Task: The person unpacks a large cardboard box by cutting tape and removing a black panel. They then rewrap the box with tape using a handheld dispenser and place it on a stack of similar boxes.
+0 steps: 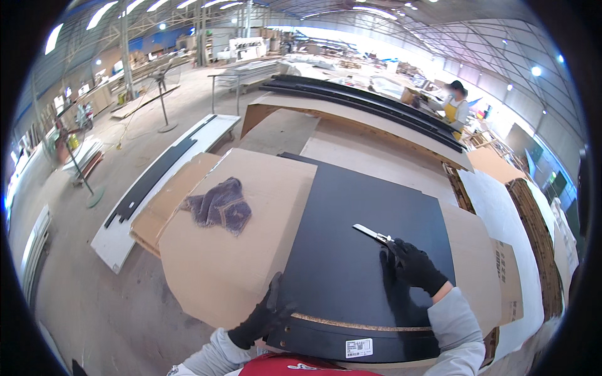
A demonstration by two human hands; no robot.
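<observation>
My right hand [414, 265], in a black glove, is closed around a utility knife [374, 233] whose long blade points to the upper left. The knife is over a dark, glossy panel [357, 202], which mirrors the hand. At the panel's left near edge lies my left hand [265, 312], also gloved in black, with its fingers spread and no tool in it. A narrower dark board [320, 338] with a raw chipboard edge and a printed label lies nearest my body. A crumpled purple-grey cloth [221, 207] rests on the cardboard [240, 258] to the left.
Long black panels [362, 105] lie on a bench across the far side. To the left, a low white board [110, 244] bears dark strips. Stacked boards [531, 244] stand at the right. Pedestal fans [162, 94] are farther left. A person [455, 105] works at the far right.
</observation>
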